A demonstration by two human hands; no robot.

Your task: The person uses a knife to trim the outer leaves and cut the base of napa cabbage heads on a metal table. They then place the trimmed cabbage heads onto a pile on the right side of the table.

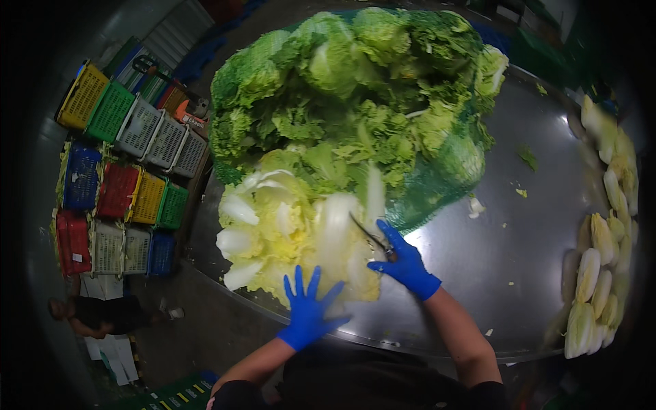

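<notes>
My right hand (407, 264), in a blue glove, is closed round the handle of a small knife (370, 231) with a dark blade. The blade points up and left over pale cabbage leaves. Blue-gloved too, my left hand (310, 310) is spread wide at the near edge of the leaves and holds nothing; whether it touches them I cannot tell. Loose napa cabbage leaves (282, 230), white and yellow, are heaped in front of both hands. Behind them a green mesh sack (430, 192) bulges with whole cabbages (328, 64) and dark green outer leaves.
Trimmed napa cabbages (589, 277) line the right edge of the steel table (512, 215). Leaf scraps (475, 207) lie on its surface. Stacked plastic crates (118, 192) and an orange pallet jack (189, 115) stand left of the table. A person (107, 312) is at the lower left.
</notes>
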